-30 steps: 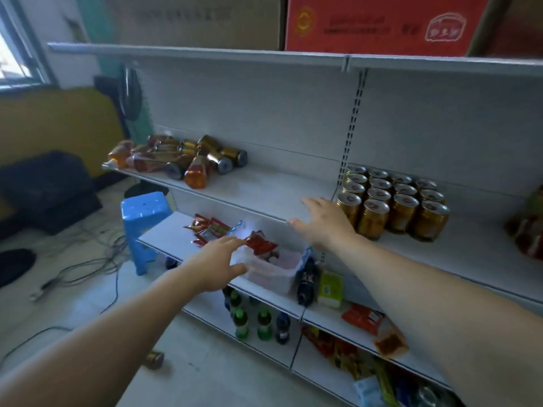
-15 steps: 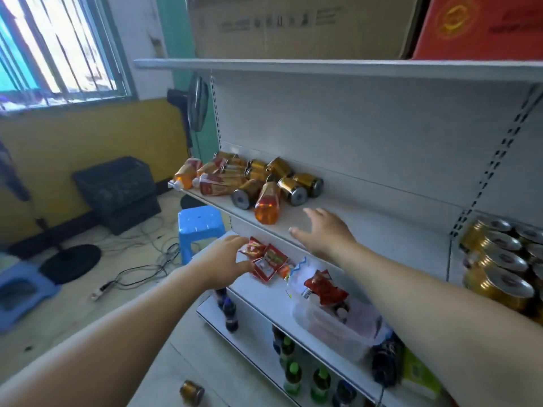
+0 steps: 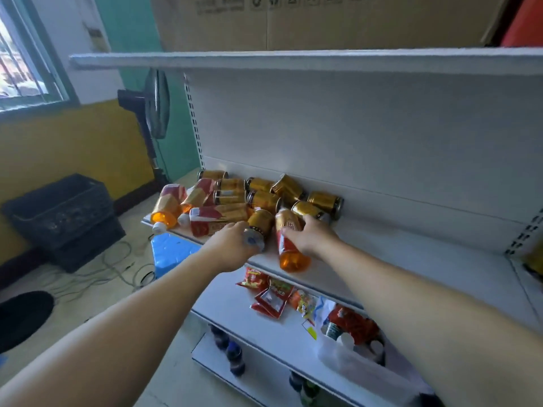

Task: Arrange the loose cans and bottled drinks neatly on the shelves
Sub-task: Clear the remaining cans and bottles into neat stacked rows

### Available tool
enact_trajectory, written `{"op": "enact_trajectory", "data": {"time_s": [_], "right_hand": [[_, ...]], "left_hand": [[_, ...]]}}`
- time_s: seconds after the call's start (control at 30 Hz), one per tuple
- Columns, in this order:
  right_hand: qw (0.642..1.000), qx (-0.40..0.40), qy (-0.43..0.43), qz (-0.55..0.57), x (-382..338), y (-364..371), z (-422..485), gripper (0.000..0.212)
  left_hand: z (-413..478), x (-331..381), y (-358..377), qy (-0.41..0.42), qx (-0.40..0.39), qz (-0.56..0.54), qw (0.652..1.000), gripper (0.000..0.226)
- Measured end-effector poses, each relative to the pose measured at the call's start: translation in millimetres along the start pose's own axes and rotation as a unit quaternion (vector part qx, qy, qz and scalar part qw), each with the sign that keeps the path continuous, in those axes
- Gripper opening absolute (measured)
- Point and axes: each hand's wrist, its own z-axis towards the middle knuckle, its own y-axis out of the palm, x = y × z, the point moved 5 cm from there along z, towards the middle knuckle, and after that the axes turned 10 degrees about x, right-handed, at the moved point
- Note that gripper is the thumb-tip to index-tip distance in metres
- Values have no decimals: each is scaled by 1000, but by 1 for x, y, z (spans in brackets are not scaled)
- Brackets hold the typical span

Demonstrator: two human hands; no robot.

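A jumble of gold cans and orange bottled drinks lies on its side at the left end of the white shelf. My left hand wraps around the near end of one lying gold can. Just to its right, my right hand closes over an orange bottle with a red label that lies pointing toward me at the shelf's front edge. Another gold can lies right behind my right fingers.
The shelf below holds red snack packets and a clear plastic tub; dark bottles stand on the lowest shelf. A blue stool, a black crate, cables and a fan are at the left. Cardboard boxes sit on top.
The view has swung left and closer to the pile. Both hands reached forward from mid-air onto the shelf: the left onto a gold can, the right onto the orange bottle.
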Motion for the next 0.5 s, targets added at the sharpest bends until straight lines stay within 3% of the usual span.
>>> {"op": "enact_trajectory", "data": {"time_s": [0.13,0.27,0.4,0.5], "right_hand": [[997,4,76,-11,-12,20,16,84],[990,8,140,-14,-13,32,22,91],[983,-20,183,-15,-3,46,21,86],[980,3,197,20,8,49,20,74]], "left_hand": [[52,-6,10,40,-55,13,998,53],[81,-1,20,63,-44,-23,997,60],[93,-2,28,18,-61,-87,994,46],[97,-11,38,-25,-68,-89,993,60]]}}
